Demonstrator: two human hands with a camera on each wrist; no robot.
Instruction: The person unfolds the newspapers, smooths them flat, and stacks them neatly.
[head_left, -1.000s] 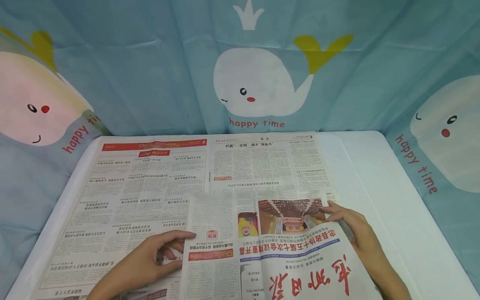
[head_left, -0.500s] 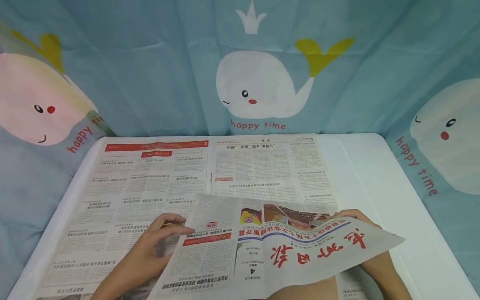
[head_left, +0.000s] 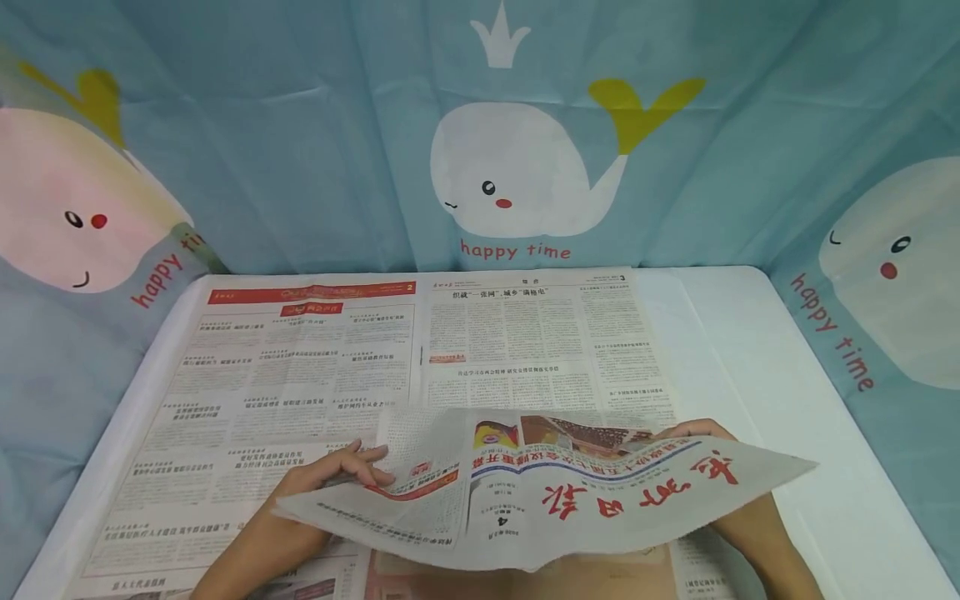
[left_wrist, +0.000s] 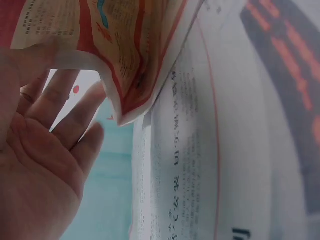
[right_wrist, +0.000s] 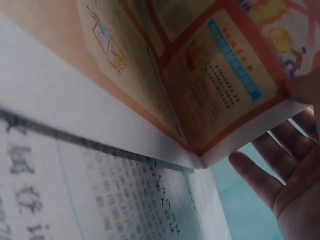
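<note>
A folded newspaper sheet [head_left: 600, 492] with large red characters is raised at its near side, its lower edge curving above the table. My left hand [head_left: 326, 473] pinches its left edge; in the left wrist view the thumb of that hand [left_wrist: 45, 155] lies on the orange-bordered inner page, the fingers behind. At the opposite edge my right hand [head_left: 705, 429] grips the paper, partly hidden by it. The right wrist view shows that hand [right_wrist: 297, 185] with its thumb on the coloured page and fingers behind. Beneath lies a spread newspaper [head_left: 502, 333].
The spread newspaper covers the left and middle of a white table [head_left: 757, 375]. A bare white strip runs along the table's right side. A blue curtain [head_left: 315, 167] printed with whales surrounds the far edge and both sides.
The folded sheet's near edge has risen off the spread newspaper, its right corner first, then its left. Its coloured underside now shows. The left hand has gone from beside the edge to holding it.
</note>
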